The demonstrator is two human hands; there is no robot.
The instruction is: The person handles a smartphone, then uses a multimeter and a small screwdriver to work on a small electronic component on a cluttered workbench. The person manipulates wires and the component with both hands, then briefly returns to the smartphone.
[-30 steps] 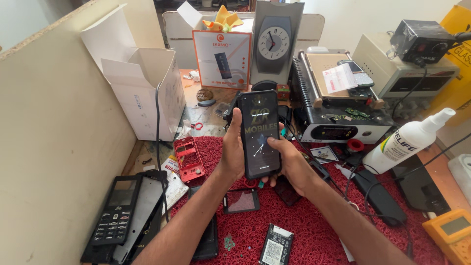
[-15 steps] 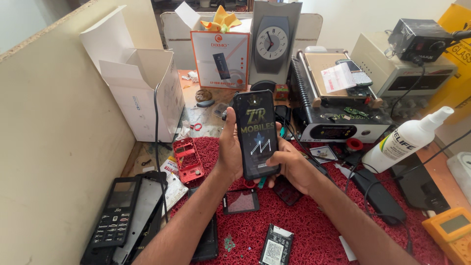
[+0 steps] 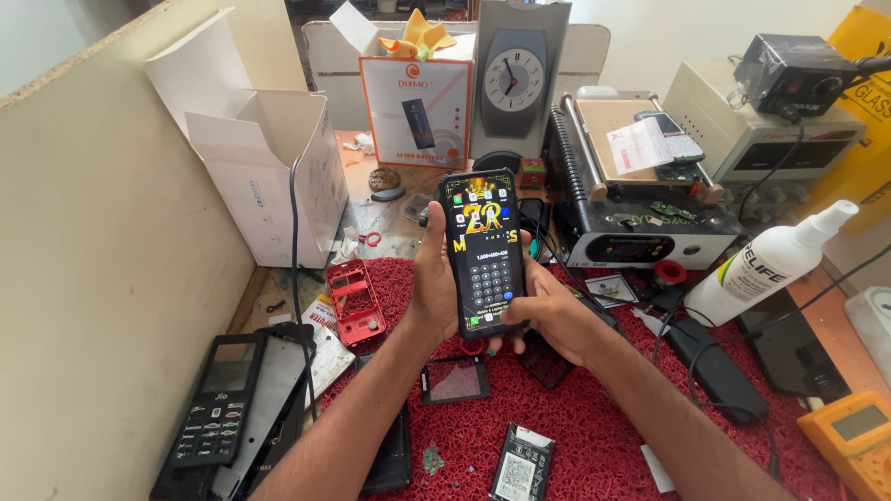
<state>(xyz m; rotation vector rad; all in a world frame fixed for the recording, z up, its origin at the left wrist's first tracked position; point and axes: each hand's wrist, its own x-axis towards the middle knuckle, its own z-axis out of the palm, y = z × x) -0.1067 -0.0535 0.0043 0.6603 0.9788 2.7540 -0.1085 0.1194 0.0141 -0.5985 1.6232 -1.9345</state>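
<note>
A counter (image 3: 390, 218) carries a red mat (image 3: 594, 417), a white box (image 3: 278, 176) at the left, a black heating plate (image 3: 640, 213) behind and a white spray bottle (image 3: 770, 264) at the right. Above the mat, the left hand (image 3: 432, 278) wraps the lit phone (image 3: 484, 250) upright by its left edge, while the right hand (image 3: 557, 315) cups its lower right corner. A keypad phone (image 3: 212, 399) lies at the lower left.
</note>
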